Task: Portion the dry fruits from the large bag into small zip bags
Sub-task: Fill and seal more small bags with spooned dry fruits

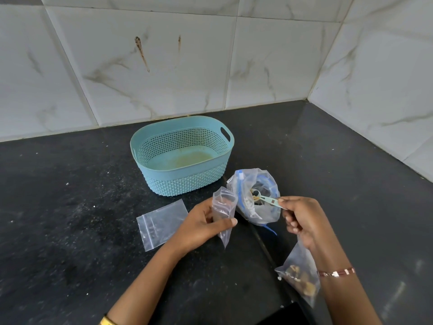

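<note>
A black speckled stone countertop (70, 231) carries everything. At its centre stands a light blue perforated basket (181, 158). At four o'clock from the basket sits the large clear bag (255, 195), mouth open. At seven o'clock from the basket an empty small zip bag (161, 224) lies flat. A filled small zip bag (298, 275) lies at five o'clock, near the counter's front edge.

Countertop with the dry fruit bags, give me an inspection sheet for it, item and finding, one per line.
Surface: black speckled countertop, pale crumbs scattered on it.
Job's things: large bag open, dry fruits inside; small zip bag held upright; empty zip bag lying flat; filled zip bag by the right wrist.
Clutter: blue basket, stained floor, nothing in it.
Grippers: left hand grips the small zip bag; right hand pinches a small scoop in the large bag.
Cables: nothing seen.
Surroundings: marbled wall tiles, brown streaks.
</note>
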`<action>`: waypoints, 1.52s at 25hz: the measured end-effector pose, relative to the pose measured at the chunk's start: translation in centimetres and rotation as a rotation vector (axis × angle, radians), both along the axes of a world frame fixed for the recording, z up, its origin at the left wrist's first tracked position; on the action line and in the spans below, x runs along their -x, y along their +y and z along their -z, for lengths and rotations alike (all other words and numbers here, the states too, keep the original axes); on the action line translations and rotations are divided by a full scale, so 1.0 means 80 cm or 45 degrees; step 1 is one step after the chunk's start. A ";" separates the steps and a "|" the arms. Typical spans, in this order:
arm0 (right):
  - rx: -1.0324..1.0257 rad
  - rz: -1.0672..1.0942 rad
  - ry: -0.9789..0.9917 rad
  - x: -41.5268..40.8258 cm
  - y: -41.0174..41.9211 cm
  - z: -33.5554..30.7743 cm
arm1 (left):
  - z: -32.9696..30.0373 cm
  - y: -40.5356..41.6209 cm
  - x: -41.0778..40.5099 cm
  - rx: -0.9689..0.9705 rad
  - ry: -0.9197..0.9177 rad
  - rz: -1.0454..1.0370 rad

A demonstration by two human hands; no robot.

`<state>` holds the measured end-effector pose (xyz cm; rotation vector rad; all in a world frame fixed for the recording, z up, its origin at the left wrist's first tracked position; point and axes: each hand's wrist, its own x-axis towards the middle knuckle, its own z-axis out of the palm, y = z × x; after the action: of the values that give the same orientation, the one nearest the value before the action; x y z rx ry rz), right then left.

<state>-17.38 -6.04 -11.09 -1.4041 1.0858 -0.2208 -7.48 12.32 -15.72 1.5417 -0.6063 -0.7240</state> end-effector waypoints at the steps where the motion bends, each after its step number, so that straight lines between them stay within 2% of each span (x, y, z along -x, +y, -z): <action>1: -0.005 -0.001 0.005 0.002 0.000 -0.001 | -0.001 0.002 0.001 -0.029 -0.060 0.017; 8: -0.061 -0.008 -0.065 0.016 -0.004 -0.010 | 0.004 0.004 0.004 -0.114 -0.250 0.029; 15: -0.019 -0.086 -0.271 0.027 0.014 -0.040 | 0.000 0.002 0.008 -0.152 -0.380 -0.003; 17: 0.189 -0.183 -0.257 0.025 0.032 -0.043 | -0.001 0.001 0.009 -0.146 -0.360 -0.001; 20: 0.875 -0.494 -0.113 0.024 0.067 -0.033 | 0.000 0.001 0.008 -0.114 -0.336 0.003; 22: 1.382 -0.580 -0.132 0.025 0.081 -0.024 | 0.002 0.001 0.006 -0.094 -0.339 0.001; 25: 1.832 -0.670 -0.148 0.022 0.078 -0.014 | 0.004 0.002 0.003 -0.069 -0.319 0.001; 28: 1.941 -0.647 -0.182 0.026 0.075 -0.015 | 0.003 0.002 0.003 -0.064 -0.299 0.011; 30: 1.946 -0.609 -0.258 0.028 0.075 -0.017 | 0.001 0.002 0.002 -0.071 -0.282 0.009; 34: 1.955 -0.607 -0.258 0.027 0.074 -0.015 | 0.004 0.003 0.002 -0.062 -0.265 0.010; 38: 1.802 -0.513 -0.388 0.026 0.071 -0.012 | 0.008 0.003 0.000 -0.081 -0.227 0.014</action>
<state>-19.45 -0.35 -10.14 -2.6566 0.2451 -0.9926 -7.49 12.53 -16.36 1.6743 -0.7303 -0.6233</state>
